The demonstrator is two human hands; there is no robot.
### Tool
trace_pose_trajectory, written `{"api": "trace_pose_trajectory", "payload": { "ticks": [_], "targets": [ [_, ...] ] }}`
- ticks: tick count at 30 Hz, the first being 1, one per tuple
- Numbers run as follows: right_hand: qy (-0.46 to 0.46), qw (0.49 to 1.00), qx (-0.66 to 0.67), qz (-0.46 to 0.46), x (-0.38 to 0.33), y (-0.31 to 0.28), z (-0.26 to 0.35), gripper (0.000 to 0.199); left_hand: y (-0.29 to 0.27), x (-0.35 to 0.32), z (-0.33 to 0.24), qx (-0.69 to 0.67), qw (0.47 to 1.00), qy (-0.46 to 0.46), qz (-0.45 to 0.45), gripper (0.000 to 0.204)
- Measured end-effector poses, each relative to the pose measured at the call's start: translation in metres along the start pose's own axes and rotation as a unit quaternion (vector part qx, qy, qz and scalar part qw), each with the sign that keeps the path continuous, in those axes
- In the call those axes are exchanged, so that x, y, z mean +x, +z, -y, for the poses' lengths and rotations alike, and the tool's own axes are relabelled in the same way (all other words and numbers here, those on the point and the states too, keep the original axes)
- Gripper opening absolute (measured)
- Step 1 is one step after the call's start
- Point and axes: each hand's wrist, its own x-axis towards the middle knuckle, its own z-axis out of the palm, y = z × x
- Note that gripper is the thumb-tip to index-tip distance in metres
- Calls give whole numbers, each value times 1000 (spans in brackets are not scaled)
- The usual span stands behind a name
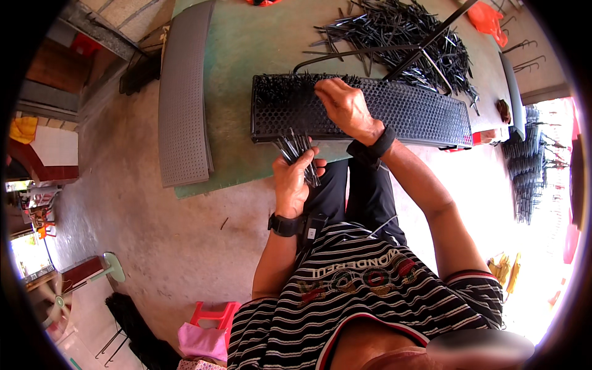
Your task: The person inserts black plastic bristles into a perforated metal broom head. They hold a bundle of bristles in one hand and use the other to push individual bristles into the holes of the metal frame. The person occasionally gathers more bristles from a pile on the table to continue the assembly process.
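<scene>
My left hand (291,184) is closed round a bunch of thin black strips (292,145), held upright at the near edge of a long black panel (407,117) full of round holes. Over that panel is my right hand (346,108), fingers pinched together and pointing down; anything between the fingertips is hidden. Many short black tips (274,89) stand up from the panel's far left part, beside the right hand. A large loose heap of similar black strips (419,61) lies just beyond the panel.
The panel rests on a greenish table (237,105). Thin black rods (422,47) cross above the heap. Grey perforated sheets (184,105) lie along the table's left side. An orange plastic bag (487,23) is at the far right. A pink stool (213,316) stands on the floor behind.
</scene>
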Motion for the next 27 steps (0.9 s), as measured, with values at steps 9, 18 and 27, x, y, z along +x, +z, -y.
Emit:
{"api": "trace_pose_trajectory", "payload": {
  "ticks": [9, 18, 27],
  "targets": [
    [244, 942, 143, 181, -4, -18, 29, 13, 3, -1, -1, 12, 999, -20, 43, 29],
    [203, 959, 173, -91, 9, -18, 37, 15, -3, 7, 13, -49, 997, -17, 61, 25],
    [83, 993, 78, -42, 1, -2, 22, 13, -1, 2, 3, -21, 999, -32, 25, 29]
  ]
}}
